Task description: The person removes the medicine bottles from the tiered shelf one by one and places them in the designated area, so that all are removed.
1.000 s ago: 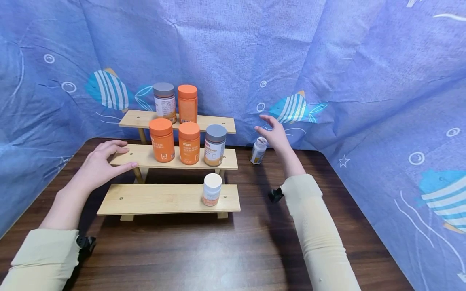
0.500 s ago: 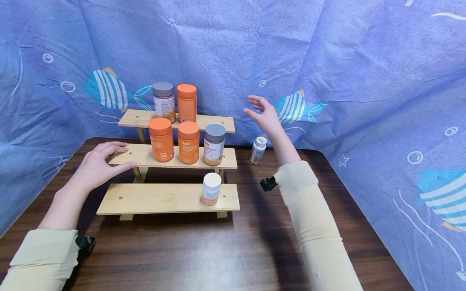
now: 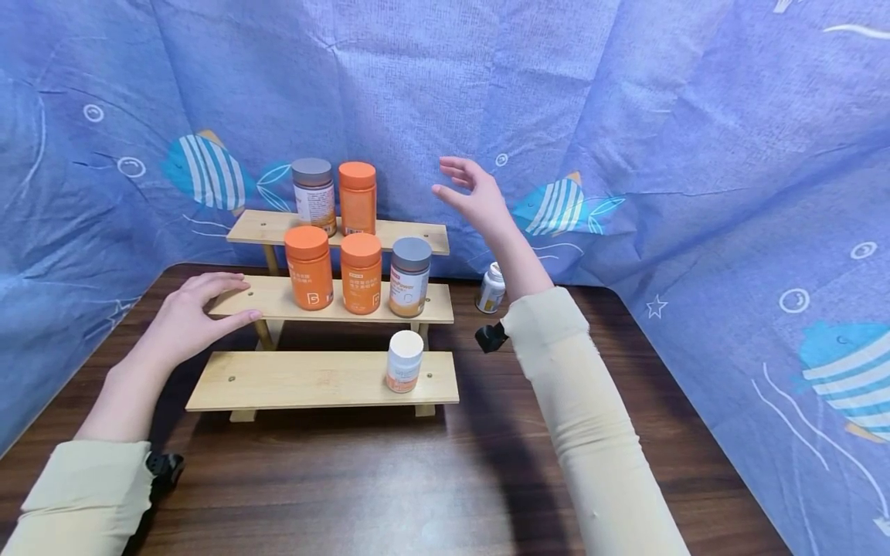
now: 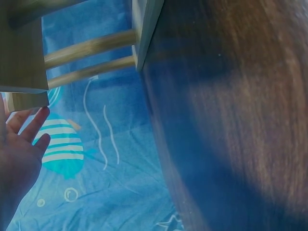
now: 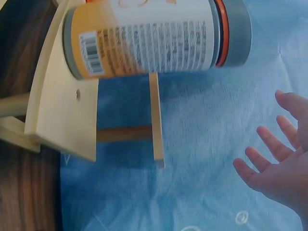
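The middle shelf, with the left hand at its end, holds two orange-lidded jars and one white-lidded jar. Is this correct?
One detail is wrong: the rightmost jar there has a grey lid, not a white one, as the head view shows. The rest is correct.

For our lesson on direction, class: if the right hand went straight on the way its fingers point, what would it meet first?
Probably the orange jar on the top shelf: in the head view the right hand points left toward it. Depth is unclear, so it might pass in front or above.
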Motion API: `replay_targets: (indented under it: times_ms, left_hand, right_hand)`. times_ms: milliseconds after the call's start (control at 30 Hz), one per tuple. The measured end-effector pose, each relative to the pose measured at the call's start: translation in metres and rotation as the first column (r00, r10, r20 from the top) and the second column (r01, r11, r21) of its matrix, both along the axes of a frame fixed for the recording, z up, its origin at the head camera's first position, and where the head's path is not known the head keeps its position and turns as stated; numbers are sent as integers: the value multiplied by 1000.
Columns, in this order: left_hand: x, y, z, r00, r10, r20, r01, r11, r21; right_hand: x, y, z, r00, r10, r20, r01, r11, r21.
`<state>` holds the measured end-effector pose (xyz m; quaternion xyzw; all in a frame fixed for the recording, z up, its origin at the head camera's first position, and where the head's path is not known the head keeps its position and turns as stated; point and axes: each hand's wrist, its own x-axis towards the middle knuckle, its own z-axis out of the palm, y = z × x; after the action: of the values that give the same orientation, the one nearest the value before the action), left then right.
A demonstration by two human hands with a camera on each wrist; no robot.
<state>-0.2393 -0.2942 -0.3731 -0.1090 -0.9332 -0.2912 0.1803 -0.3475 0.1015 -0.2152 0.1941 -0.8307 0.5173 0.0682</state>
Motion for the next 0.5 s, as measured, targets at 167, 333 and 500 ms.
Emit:
replay_targets:
  times_ms: [167, 333, 500]
  left_hand:
    - [1, 1, 0, 1000, 13, -7, -13, 1000, 9]
    - [0, 0, 0, 1000, 15, -9, -15, 1000, 9]
    - [0, 0, 0, 1000, 14, 2, -14, 1000, 12]
  right_hand:
    - [-7, -13, 1, 999, 32, -26, -31, 999, 12]
    - [-7, -27, 5, 997, 62, -48, -61, 998, 20]
    - [-5, -42, 3, 988, 120, -96, -118, 993, 18]
